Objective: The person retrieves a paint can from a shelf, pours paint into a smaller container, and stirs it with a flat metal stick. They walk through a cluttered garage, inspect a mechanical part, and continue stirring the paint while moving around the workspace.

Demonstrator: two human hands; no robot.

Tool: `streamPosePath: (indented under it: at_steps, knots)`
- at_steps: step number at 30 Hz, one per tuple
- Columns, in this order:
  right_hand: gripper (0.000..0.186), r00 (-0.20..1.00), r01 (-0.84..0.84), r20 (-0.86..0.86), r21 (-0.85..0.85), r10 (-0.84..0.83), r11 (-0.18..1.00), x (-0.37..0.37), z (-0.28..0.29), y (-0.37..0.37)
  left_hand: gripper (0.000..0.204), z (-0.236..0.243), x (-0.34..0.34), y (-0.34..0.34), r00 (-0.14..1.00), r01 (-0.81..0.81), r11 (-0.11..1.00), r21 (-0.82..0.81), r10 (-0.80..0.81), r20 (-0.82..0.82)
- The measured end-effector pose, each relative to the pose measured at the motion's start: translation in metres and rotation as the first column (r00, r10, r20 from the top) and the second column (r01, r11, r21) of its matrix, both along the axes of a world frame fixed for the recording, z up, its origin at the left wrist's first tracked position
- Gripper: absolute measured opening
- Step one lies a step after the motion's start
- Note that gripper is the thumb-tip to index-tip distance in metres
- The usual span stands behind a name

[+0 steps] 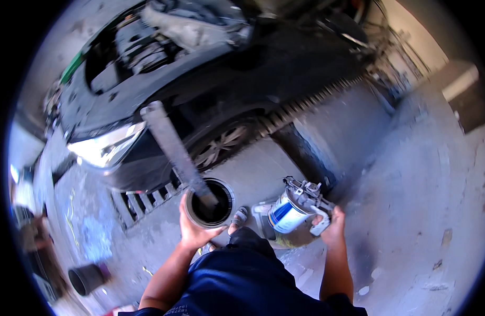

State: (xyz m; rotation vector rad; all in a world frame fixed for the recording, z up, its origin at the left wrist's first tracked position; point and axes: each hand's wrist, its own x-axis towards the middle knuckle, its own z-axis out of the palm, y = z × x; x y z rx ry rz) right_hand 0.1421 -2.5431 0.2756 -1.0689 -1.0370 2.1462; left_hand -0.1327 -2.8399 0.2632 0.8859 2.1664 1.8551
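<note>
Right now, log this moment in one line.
left hand: open can, stick inside; right hand: handle of lidded can; car: engine exposed

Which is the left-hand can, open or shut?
Open: the can in the left hand shows no lid, and a flat bar reaches into it.

The left forearm (166,276) slants up and inward from the lower edge to a wrist (187,246) turned slightly, and the left hand (194,230) is spread wide in a supporting hold, its thumb (216,230) stretched to the right and its fingers reaching up the far left. The right forearm (336,271) rises almost straight, ending in the right hand (332,225) with its fingers curled inward in a grip, level with the left and well apart from it.
</note>
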Motion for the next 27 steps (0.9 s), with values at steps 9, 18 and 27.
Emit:
streamPosePath:
  at_steps: [9,18,27]
  knots:
    - [0.030,0.860,0.509,0.192,-0.248,-0.473,0.824,0.103,-0.195,-0.001,0.125,0.024,-0.034,0.118,0.979,0.204,0.979,0.032,-0.204,0.003]
    - [0.029,0.857,0.404,0.485,-0.426,-0.173,0.809,0.155,-0.226,-0.024,0.120,0.018,-0.056,0.163,0.950,0.261,0.956,-0.132,-0.279,-0.142]
    - [0.038,0.311,-0.290,0.806,0.585,-0.503,0.757,0.184,-0.185,0.103,0.112,0.077,-0.061,0.198,0.961,0.251,0.953,-0.172,-0.266,-0.071]
